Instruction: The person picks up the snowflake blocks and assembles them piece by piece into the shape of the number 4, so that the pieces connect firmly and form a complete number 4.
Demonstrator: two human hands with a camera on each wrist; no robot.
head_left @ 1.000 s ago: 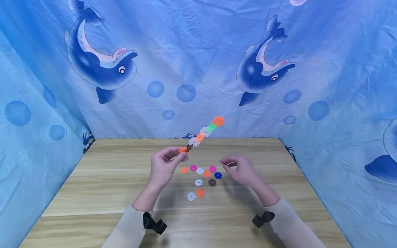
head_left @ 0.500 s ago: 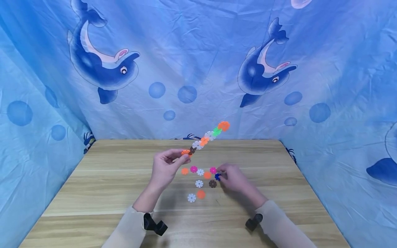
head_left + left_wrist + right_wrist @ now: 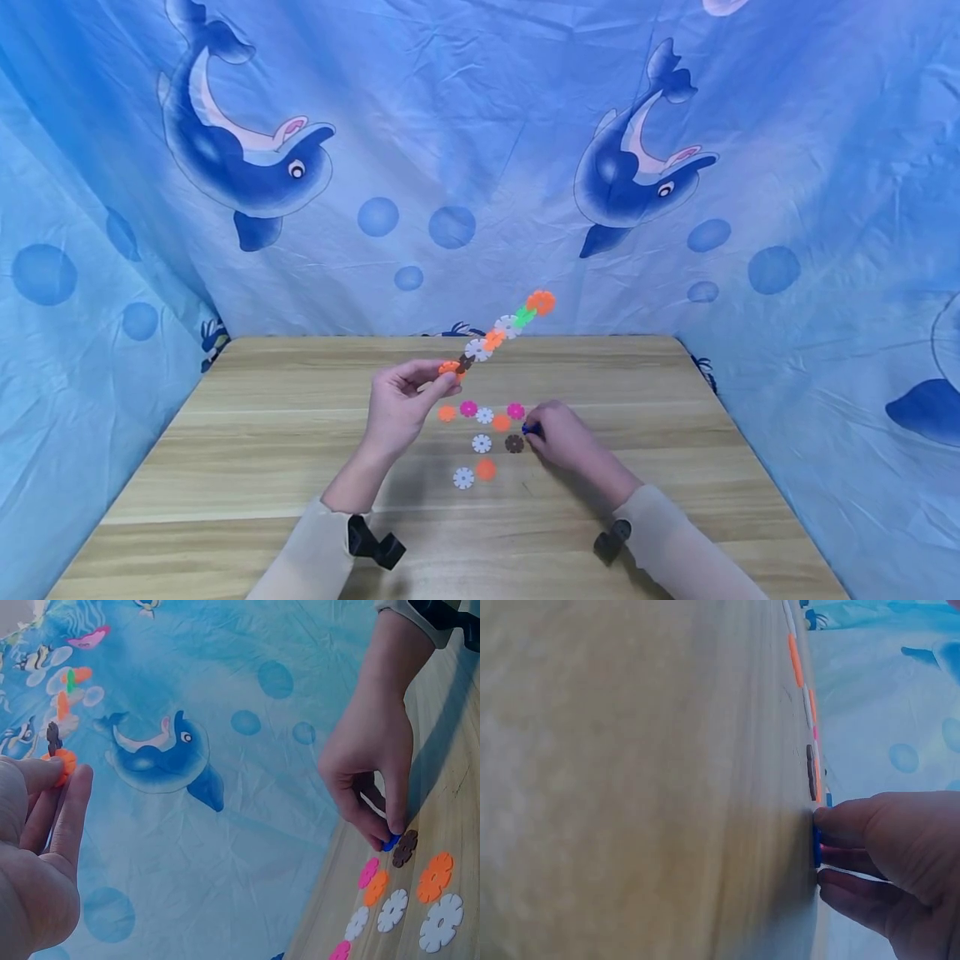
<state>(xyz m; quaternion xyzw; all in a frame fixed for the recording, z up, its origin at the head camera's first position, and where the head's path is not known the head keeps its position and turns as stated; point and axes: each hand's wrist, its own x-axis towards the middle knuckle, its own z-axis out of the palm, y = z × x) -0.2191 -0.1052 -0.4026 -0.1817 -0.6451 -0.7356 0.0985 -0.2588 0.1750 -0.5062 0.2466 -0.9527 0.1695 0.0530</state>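
before dolphin-print cloth (image 3: pixel 480 125), loose discs (image 3: pixel 486 470) on wood-grain table (image 3: pixel 225 458)

Disc chain (image 3: pixel 493 339) mixes orange, brown, white, green; blue disc (image 3: pixel 391 842) at right, kinda streaky tan tabletop (image 3: pixel 225 467), dolphin-print blue backdrop (image 3: pixel 480 125).

The head view looks forward and down over the pale wood-grain worktop (image 3: pixel 225 467), far enough back to take in the left hand (image 3: pixel 401 408), the right hand (image 3: pixel 566 435) and the blue dolphin-printed cloth (image 3: pixel 480 125) beyond. The left wrist view, close beside the left hand, faces across to the right, the worktop slanting steeply along its right side. The right wrist view lies sideways, skimming low along the wood with the right hand's fingers (image 3: pixel 847 815) near. All three share the small blue plastic disc (image 3: pixel 391 842).
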